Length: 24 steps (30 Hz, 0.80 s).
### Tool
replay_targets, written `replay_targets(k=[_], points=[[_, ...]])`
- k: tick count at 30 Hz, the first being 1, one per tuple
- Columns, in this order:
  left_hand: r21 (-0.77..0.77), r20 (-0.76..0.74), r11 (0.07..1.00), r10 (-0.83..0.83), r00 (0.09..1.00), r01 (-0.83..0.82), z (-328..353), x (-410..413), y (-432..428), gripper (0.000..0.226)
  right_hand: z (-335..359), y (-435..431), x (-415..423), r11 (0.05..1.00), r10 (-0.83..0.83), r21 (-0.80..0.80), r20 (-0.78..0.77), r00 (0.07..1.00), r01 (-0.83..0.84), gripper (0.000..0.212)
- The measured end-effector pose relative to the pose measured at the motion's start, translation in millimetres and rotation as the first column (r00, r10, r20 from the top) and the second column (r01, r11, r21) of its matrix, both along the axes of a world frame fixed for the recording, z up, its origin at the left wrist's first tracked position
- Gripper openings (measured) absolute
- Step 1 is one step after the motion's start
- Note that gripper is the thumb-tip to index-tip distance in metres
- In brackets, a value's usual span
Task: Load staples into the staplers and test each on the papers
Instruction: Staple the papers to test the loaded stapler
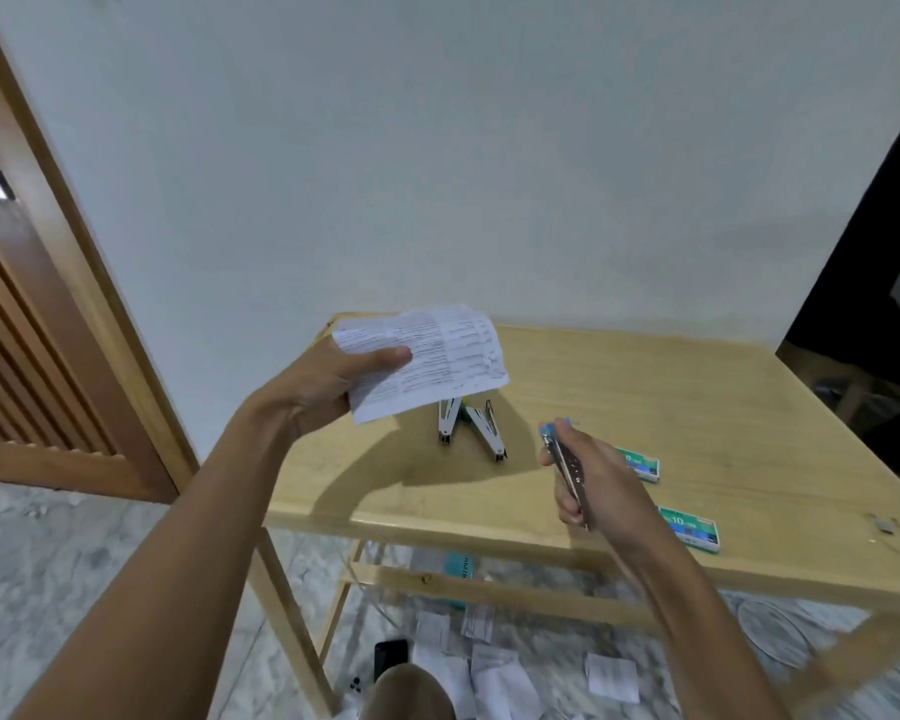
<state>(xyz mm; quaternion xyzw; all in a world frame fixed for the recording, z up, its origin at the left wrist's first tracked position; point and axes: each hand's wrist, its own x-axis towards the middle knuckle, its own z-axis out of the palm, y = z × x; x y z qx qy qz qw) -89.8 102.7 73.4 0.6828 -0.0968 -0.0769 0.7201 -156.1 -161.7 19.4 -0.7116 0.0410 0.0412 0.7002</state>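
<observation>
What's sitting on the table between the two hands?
In the head view, two opened staplers lie on the wooden table, between the left hand holding the papers and the right hand gripping a blue stapler.

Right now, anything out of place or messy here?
Yes. Paper slips lie scattered on the floor under the table, beside a dark phone. On the table, two staplers lie hinged open. A few loose staples sit near its right edge.

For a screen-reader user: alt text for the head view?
The left hand holds printed papers above a wooden table; the right hand grips a stapler. Two opened staplers and two staple boxes lie there.
</observation>
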Motion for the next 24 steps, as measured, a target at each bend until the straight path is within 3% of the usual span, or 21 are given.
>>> replay_targets(k=[4,6,8,10,12,14,16,18,21,24], points=[[0.074,-0.052,0.993,-0.093,0.994,0.097,-4,45,14,0.039,1,-16,22,0.986,-0.058,-0.156,0.038,0.998,0.063,0.037],[0.149,-0.109,0.987,-0.045,0.993,0.061,-21,73,25,0.048,2,-21,34,0.968,-0.070,-0.239,0.042,0.997,0.078,0.038],[0.312,-0.129,0.948,0.107,0.986,-0.062,-46,100,33,0.075,0,-25,50,0.939,-0.069,-0.336,0.039,0.997,0.078,0.042],[0.526,-0.096,0.807,0.368,0.925,-0.266,-73,123,35,0.106,-5,-29,72,0.890,-0.049,-0.451,0.050,0.998,0.066,0.040],[0.713,0.052,0.550,0.576,0.815,-0.434,-91,124,22,0.115,-12,-31,94,0.838,-0.032,-0.541,0.081,0.996,0.071,0.036],[0.753,0.290,0.342,0.595,0.750,-0.562,-107,120,10,0.101,-21,-32,120,0.766,-0.037,-0.634,0.122,0.992,0.107,0.039],[0.738,0.443,0.280,0.485,0.754,-0.614,-119,118,6,0.062,-28,-32,147,0.689,-0.036,-0.713,0.146,0.989,0.131,0.040],[0.756,0.473,0.257,0.423,0.773,-0.602,-129,118,6,0.034,-34,-30,175,0.565,-0.027,-0.818,0.114,0.993,0.109,0.043],[0.766,0.488,0.228,0.402,0.775,-0.601,-135,117,8,0.037,-42,-23,211,0.320,-0.040,-0.944,0.077,0.996,0.086,0.041],[0.790,0.504,0.198,0.332,0.798,-0.581,-136,118,8,0.040,-45,-15,238,0.224,-0.068,-0.968,0.104,0.992,0.117,0.039]])
